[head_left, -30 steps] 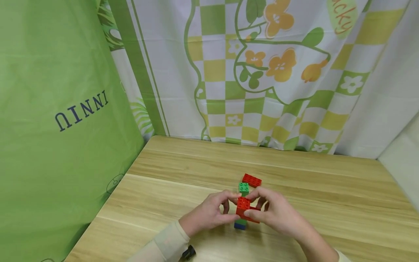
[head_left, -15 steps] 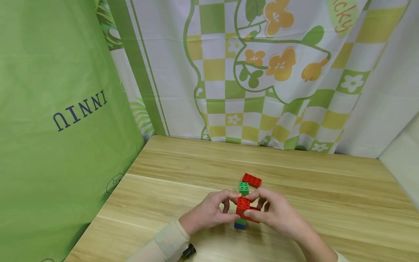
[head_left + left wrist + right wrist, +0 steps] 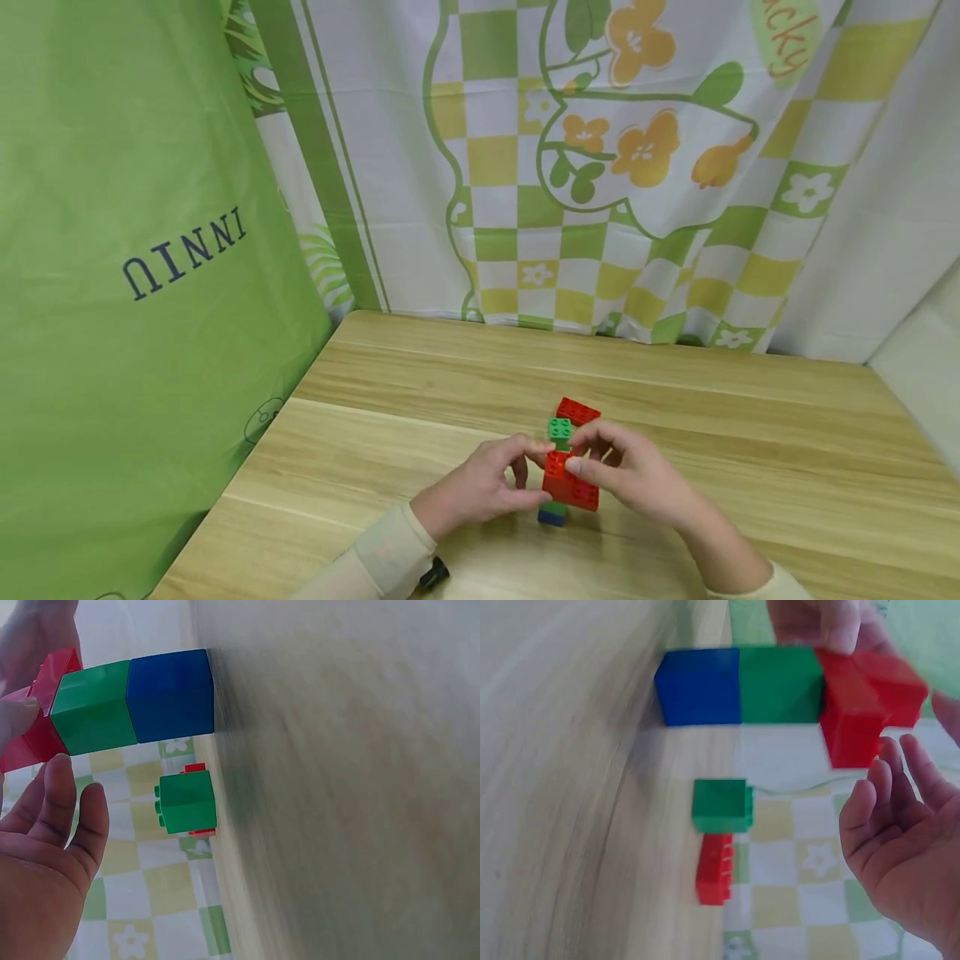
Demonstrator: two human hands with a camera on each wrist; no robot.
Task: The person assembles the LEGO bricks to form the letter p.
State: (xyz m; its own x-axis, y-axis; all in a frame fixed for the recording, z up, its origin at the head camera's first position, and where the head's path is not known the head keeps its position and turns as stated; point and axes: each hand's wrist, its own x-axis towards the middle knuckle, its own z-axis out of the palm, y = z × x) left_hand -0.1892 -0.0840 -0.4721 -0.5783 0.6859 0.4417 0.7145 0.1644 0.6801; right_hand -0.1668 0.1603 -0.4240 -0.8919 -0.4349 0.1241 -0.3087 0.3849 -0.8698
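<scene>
A stack of toy building bricks stands on the table. In the left wrist view its blue brick is lowest, with a green brick on it. A long red brick lies across the green one and juts right; a smaller red brick tops it. My left hand pinches the red part between thumb and fingers. Close by the top on the other side is my right hand, fingers and thumb spread; the right wrist view shows them apart from the bricks.
Behind the stack stand a separate green brick and a red brick. A small black object lies by the left sleeve. A patterned curtain hangs at the table's far edge, a green cloth at its left.
My right hand has let go of the red brick and shifted slightly up and right, uncovering the long red brick's studs. My left hand stays in place.
</scene>
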